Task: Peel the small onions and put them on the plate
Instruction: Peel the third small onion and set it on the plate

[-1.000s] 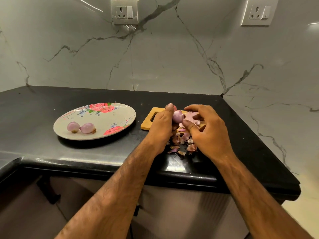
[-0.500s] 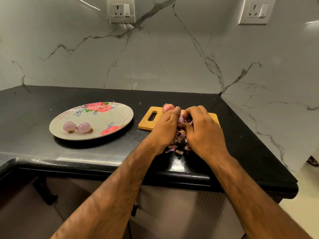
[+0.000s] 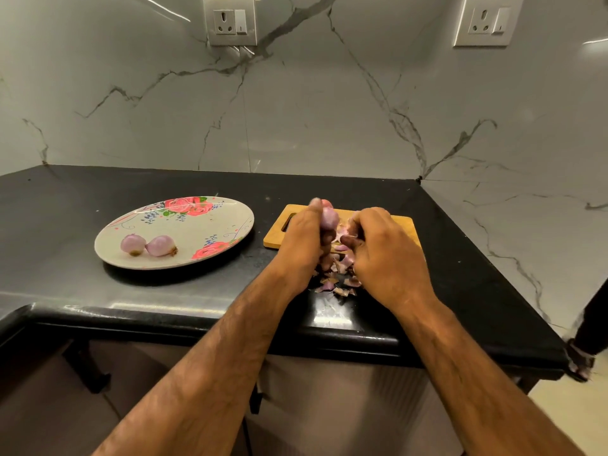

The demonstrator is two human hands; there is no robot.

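An oval plate (image 3: 184, 232) sits at left centre of the frame on the glossy black desk (image 3: 65, 209). It is cream, smooth, and printed with pink roses and small blue sprigs. Two peeled onions lie on its near left part, side by side and touching: one (image 3: 133, 244) rounder, the other (image 3: 161, 245) with a brown root tuft pointing right. Both are pale purple and shiny.

At centre right is a flat wooden cutting board (image 3: 403, 225) with rounded corners and a handle slot. Above its near edge the left hand (image 3: 302, 238) grips a small purple onion (image 3: 330, 218), thumb up along it and fingers curled beneath. The right hand (image 3: 385, 255) is close beside it with fingers curled inward toward the onion; I cannot tell whether they pinch any skin. Dry, papery peel scraps (image 3: 335, 281), pink and brown, are heaped on the desk between the wrists. Behind is a grey-veined marble wall (image 3: 296, 110).
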